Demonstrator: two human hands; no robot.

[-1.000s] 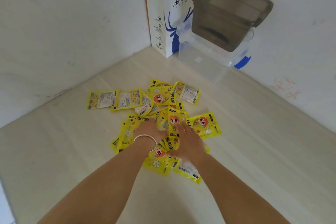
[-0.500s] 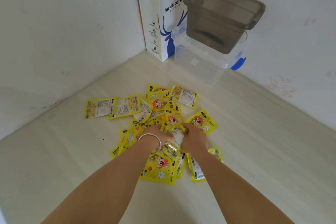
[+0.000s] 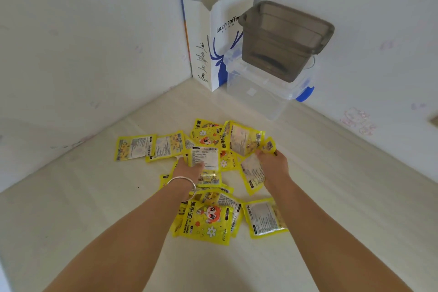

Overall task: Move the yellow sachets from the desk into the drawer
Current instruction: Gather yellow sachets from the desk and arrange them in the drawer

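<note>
1. Head view, only one there is. My left hand (image 3: pixel 189 169) (the one with the silver bangle (image 3: pixel 182 184)) is curled around a small bunch of the flat yellow foil hand-warmer sachets (image 3: pixel 205 219), thumb pressed over a white-backed one on top.
2. My right hand (image 3: pixel 272 161) is pinching a couple more by their edges, lifted a bit off the pile.
3. The rest of the sachets are scattered on the pale wooden desk (image 3: pixel 343 197): two lying side by side to the left (image 3: pixel 135 147), a heap in the middle, a few close to me under my forearms.
4. In the corner sit a white paper coffee bag (image 3: pixel 208 38) and a smoky grey plastic tub (image 3: pixel 284 38) stacked on a clear plastic box (image 3: pixel 260 92). No drawer in view, so I can't say where it is.
5. Tip for this bit, I reckon: these packets are slippery, so square each handful into a stack and squeeze flat rather than grabbing loose corners, or they'll fan out and drop on the way. Smaller loads, more trips.
</note>
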